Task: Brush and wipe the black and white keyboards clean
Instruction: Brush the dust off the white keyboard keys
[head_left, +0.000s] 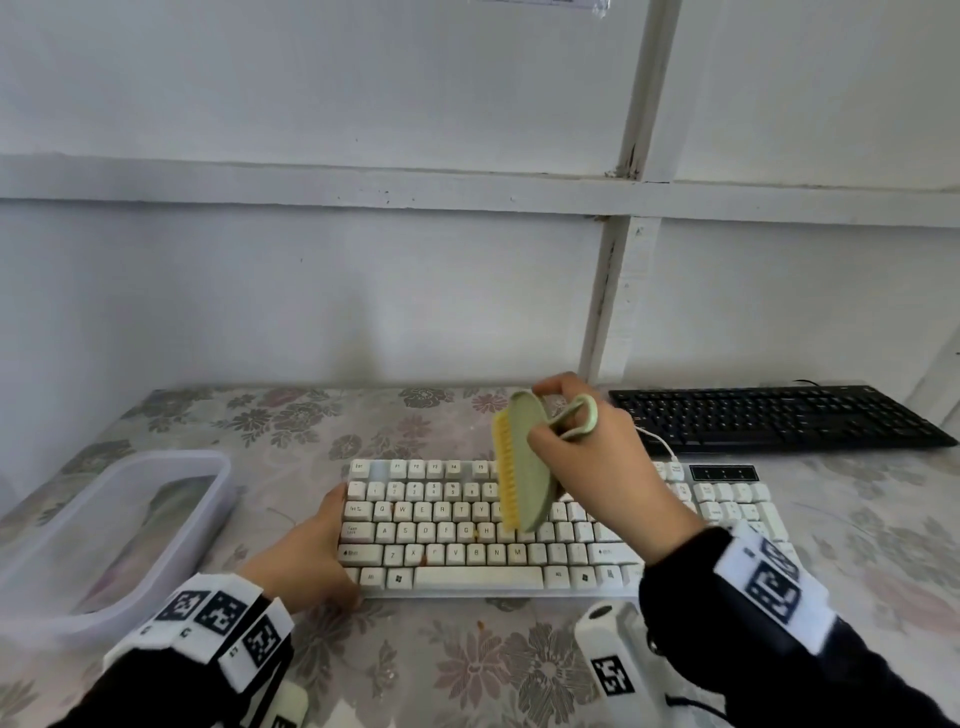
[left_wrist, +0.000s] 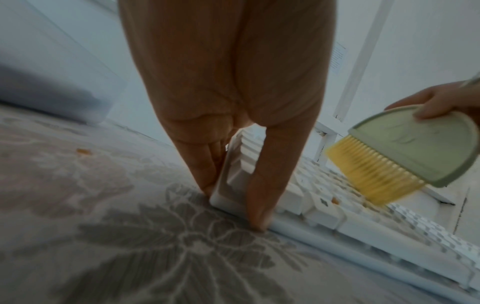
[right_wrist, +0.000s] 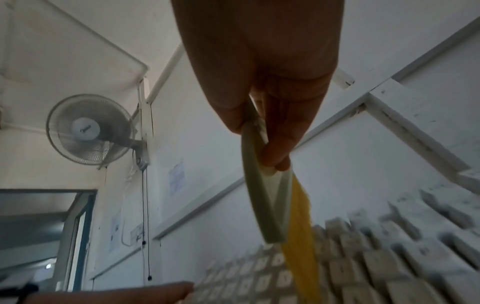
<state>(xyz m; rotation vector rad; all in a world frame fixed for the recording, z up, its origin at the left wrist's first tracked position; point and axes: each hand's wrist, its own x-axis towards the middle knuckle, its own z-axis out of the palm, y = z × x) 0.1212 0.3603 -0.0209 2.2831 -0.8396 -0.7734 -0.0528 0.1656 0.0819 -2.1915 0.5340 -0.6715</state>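
Observation:
The white keyboard (head_left: 467, 530) lies in the middle of the flowered table. My left hand (head_left: 317, 551) braces its front left corner, with straight fingers (left_wrist: 205, 174) along the left edge and the thumb (left_wrist: 259, 205) against the front edge. My right hand (head_left: 582, 441) grips the loop handle of a green brush (head_left: 524, 483) with yellow bristles (left_wrist: 371, 174). The brush is tilted over the middle keys, its lower end at or just above them. Small orange crumbs (left_wrist: 335, 201) lie on the keys. The black keyboard (head_left: 779, 421) sits at the back right, untouched.
A clear plastic tub (head_left: 104, 530) stands to the left of the white keyboard. A crumb (left_wrist: 83, 151) lies on the tablecloth near it. A white cable (head_left: 660, 441) runs between the two keyboards. The wall rises close behind the table.

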